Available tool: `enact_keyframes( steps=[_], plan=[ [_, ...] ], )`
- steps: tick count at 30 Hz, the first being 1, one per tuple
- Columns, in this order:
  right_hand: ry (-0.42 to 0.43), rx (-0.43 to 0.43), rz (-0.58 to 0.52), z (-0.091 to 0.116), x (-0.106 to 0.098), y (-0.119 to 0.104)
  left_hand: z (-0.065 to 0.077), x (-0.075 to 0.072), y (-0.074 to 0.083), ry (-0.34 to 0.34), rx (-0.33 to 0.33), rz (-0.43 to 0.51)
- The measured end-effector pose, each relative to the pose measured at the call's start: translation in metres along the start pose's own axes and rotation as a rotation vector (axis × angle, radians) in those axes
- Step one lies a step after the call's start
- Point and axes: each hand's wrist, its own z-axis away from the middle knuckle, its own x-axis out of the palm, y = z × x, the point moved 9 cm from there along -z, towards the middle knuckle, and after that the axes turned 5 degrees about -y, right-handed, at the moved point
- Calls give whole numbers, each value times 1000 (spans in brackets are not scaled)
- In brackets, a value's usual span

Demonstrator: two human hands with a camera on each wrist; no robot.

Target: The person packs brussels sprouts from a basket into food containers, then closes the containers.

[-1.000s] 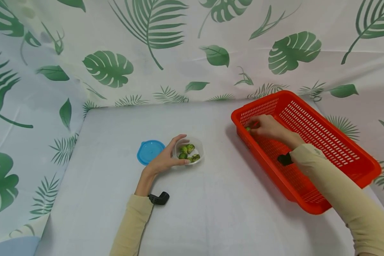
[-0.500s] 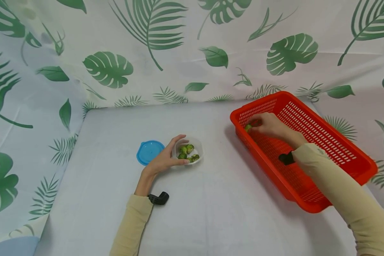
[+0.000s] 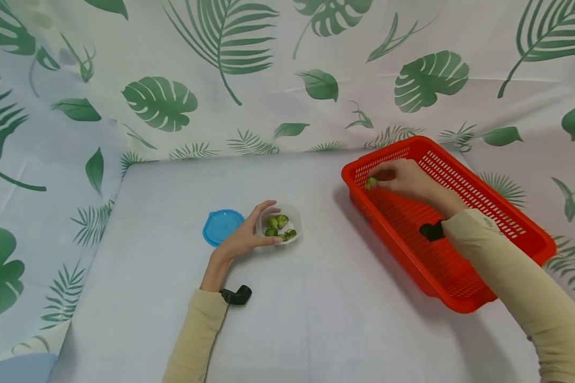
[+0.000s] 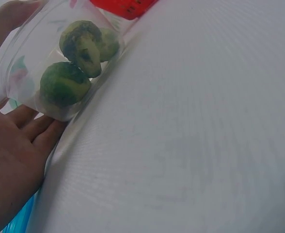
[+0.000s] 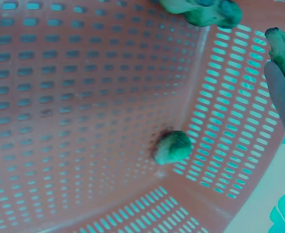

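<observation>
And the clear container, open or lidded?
Open: the clear container is uncovered, and the blue lid lies apart on the table.

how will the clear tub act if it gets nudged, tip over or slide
The tub would likely slide rather than tip, as it looks low and wide. Its thin, see-through walls suggest light plastic that might flex when squeezed. The sprouts inside look roundish and loose, so they would probably roll about.

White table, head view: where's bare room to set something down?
Bare: between clear container and red basket; left of blue lid; front middle, between left sleeve and right sleeve. Crowded: around left hand; basket's far end, where right hand pinches a sprout.
</observation>
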Motion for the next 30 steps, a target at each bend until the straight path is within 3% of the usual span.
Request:
enact_keyframes(
  steps=[6, 17, 30],
  plan=[
    [20, 0, 13, 4, -11, -11, 0, -2, 0, 4, -1, -10],
    [58, -74, 38, 9, -30, -44, 0, -4, 1, 5, 13, -13],
    [-10, -153, 20, 8, -18, -82, 0, -2, 2, 1, 9, -11]
  ],
)
